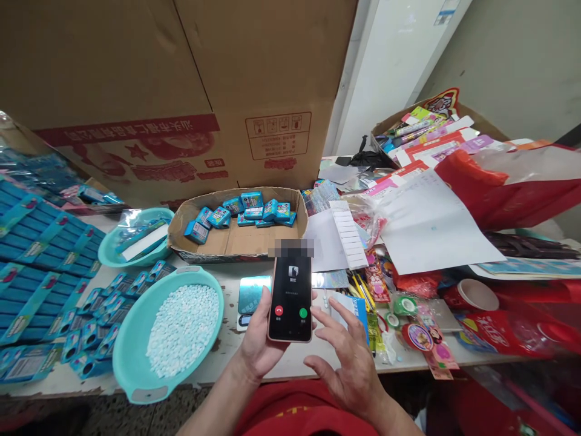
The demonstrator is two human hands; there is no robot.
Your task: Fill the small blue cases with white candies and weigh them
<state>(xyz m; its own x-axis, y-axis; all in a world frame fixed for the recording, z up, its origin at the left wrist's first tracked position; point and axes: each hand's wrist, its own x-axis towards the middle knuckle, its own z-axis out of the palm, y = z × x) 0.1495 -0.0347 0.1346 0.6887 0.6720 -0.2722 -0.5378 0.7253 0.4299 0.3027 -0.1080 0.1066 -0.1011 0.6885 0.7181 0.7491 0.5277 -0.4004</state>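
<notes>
My left hand (259, 340) is wrapped round a smartphone (291, 297) with a dark call screen, a red button and a green button. Beside the phone's lower right edge is my right hand (347, 357), fingers spread and holding nothing, with its fingertips close to the green button. Just behind my left hand lies a small digital scale (245, 321) with a shiny blue plate. To the left, a turquoise basin (124, 339) holds many small pale-blue candies (181, 327). Past the phone, a cut-down cardboard tray (231, 239) contains several small blue boxes (254, 203).
Open blue boxes (104, 315) and stacked blue packs (27, 254) fill the left side. A second turquoise basin (109, 248) sits behind. Papers (436, 224), tape rolls (403, 306) and a red cup (476, 295) crowd the right. A large carton (181, 72) stands at the back.
</notes>
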